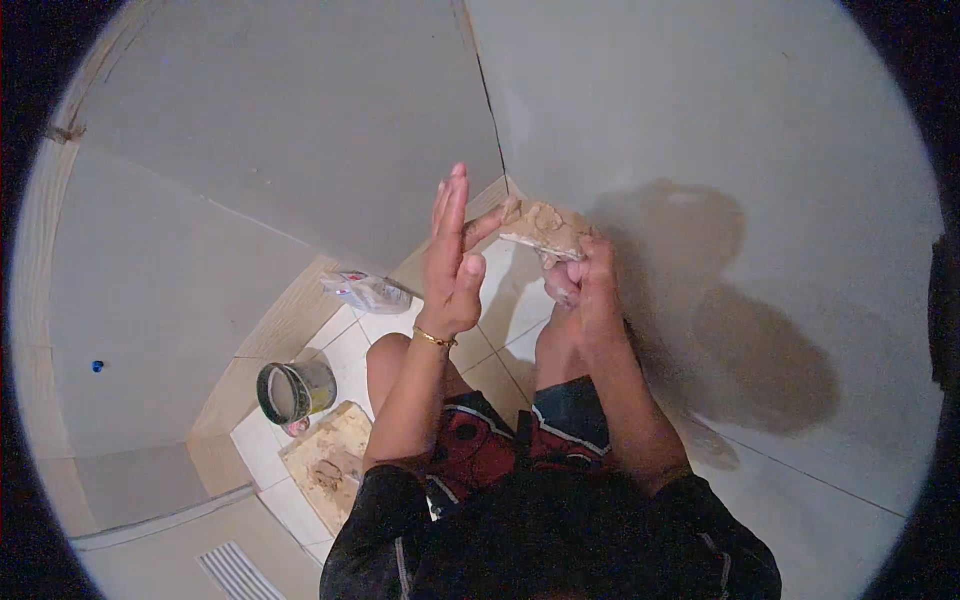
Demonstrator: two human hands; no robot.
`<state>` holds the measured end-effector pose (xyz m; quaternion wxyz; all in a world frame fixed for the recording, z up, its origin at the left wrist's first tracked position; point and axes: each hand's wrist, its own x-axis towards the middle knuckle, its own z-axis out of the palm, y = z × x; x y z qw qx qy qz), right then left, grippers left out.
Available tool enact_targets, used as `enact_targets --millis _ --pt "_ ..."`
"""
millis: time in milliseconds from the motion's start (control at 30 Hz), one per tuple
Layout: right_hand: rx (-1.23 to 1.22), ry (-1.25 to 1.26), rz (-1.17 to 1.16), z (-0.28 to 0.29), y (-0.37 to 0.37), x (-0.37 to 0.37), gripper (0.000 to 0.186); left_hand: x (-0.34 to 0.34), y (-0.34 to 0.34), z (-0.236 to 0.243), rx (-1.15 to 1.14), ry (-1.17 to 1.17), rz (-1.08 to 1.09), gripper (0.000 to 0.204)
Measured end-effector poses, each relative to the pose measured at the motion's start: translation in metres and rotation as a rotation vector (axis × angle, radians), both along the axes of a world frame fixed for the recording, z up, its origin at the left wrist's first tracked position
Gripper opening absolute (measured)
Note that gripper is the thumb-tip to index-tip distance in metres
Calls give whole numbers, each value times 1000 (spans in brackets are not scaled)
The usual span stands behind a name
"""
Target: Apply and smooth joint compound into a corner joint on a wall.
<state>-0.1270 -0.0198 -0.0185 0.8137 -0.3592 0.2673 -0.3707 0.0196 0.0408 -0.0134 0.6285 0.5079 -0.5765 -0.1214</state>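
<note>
My right hand (597,290) grips a flat, pale-edged piece (545,243) from below and the right side, near the corner of the walls. Lumpy tan paste (548,217) covers its upper face. My left hand (452,270), with a gold bracelet at the wrist, is raised just left of it. Its fingers and thumb are stretched out, and one finger reaches to the piece's left end, where paste sits at the fingertip. Exactly what the piece is made of cannot be made out.
A dark-rimmed bucket (297,391) stands on the white tiled floor (400,326) at the left. Near it lies a pale board (345,435) with tan paste. A clear plastic bag (370,291) leans by the wood-look skirting (285,318). Grey walls (720,110) meet ahead; my knees are close below.
</note>
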Motion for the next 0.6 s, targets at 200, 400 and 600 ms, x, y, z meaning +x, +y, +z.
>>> enact_targets --millis 200,400,600 --pt "-71 165 -62 -13 -9 7 45 13 -1 -5 23 -317 103 61" --pt "-102 157 -78 -32 -18 8 49 11 -15 2 81 432 -169 59" --pt "-36 46 0 -101 -40 -2 41 13 -56 11 39 260 73 64"
